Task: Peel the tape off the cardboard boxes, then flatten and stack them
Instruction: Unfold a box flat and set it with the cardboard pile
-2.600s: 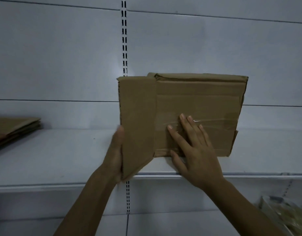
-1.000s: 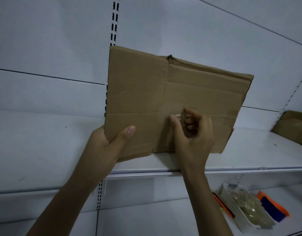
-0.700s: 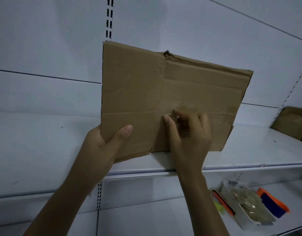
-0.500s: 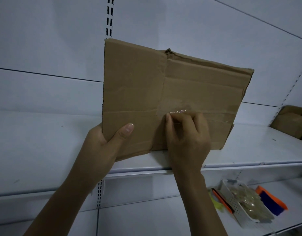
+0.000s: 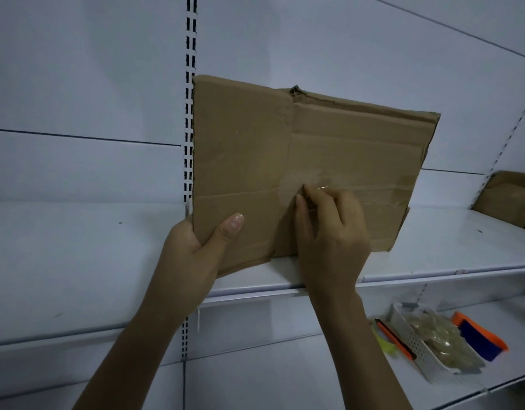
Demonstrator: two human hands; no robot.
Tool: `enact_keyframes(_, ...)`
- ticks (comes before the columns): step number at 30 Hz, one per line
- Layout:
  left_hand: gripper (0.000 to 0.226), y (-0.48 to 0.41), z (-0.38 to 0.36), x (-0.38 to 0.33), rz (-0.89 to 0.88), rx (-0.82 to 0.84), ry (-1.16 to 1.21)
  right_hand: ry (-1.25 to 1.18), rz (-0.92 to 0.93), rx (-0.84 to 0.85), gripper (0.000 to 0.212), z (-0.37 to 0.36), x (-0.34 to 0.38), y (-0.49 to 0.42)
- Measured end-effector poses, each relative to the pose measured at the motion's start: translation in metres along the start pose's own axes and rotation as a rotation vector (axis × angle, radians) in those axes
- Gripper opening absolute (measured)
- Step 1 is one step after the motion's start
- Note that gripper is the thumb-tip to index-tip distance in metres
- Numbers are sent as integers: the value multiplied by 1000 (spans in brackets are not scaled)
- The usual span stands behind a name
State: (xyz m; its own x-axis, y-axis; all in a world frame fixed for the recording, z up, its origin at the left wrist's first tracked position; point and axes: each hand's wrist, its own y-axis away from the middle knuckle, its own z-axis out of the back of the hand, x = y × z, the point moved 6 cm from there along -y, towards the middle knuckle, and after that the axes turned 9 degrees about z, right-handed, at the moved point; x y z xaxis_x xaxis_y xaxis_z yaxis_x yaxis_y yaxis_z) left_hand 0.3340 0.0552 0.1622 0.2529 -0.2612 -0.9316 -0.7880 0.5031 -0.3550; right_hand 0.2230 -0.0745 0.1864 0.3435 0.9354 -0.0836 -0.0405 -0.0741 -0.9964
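1. No text, label, brand, number or sign can be read on the box point(image 5: 344, 149).
2. Anything printed on the things in the basket point(image 5: 418, 347) is too small and blurred to read.

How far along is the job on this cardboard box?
Done: the cardboard box looks flattened, standing on the shelf. In hand: left hand grips its corner, right hand pinches the lifted end of the clear tape. Left: peel the strip off, then stack it.
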Motion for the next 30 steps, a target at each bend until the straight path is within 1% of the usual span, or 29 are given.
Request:
enact_keyframes(4, 13, 1, 2, 1, 13, -20, -3, -68, -73, -13, 7, 0, -3, 1)
enact_keyframes(7, 18, 2, 1, -1, 22, -4, 4, -277, -243, -55, 16, 6, -11, 1)
enact_keyframes(9, 18, 2, 1, -2, 26, -10, -13, -412, -363, -5, 22, 4, -16, 1)
enact_keyframes(12, 18, 2, 1, -1, 32, -24, -22, -433, -465, 143, 39, -8, -21, 2)
enact_keyframes(14, 18, 2, 1, -1, 32, -27, -31, -451, -497, 163, 36, -12, -25, 3)
enact_keyframes(16, 17, 1, 1, -1, 29, -26, -35, -471, -485, 143, 29, -12, -27, 4)
enact_keyframes(17, 17, 1, 1, -1, 28, -27, -36, -456, -446, 131, 26, -11, -25, 3)
enact_keyframes(19, 17, 1, 1, -1, 28, -33, -37, -335, -315, 98, 22, -8, -18, 2)
enact_keyframes(21, 17, 2, 0, -2, 24, -37, -29, -190, -194, 64, 23, -6, -10, 3)
enact_keyframes(23, 16, 3, 0, -3, 21, -28, -21, -109, -125, 64, 24, -5, -6, 3)
enact_keyframes(27, 14, 3, -1, -3, 14, -21, -26, 20, -104, 162, 26, -10, -1, 0)
enact_keyframes(30, 11, 3, -1, -2, 4, -26, -40, 15, -107, 206, 23, -15, 2, 0)
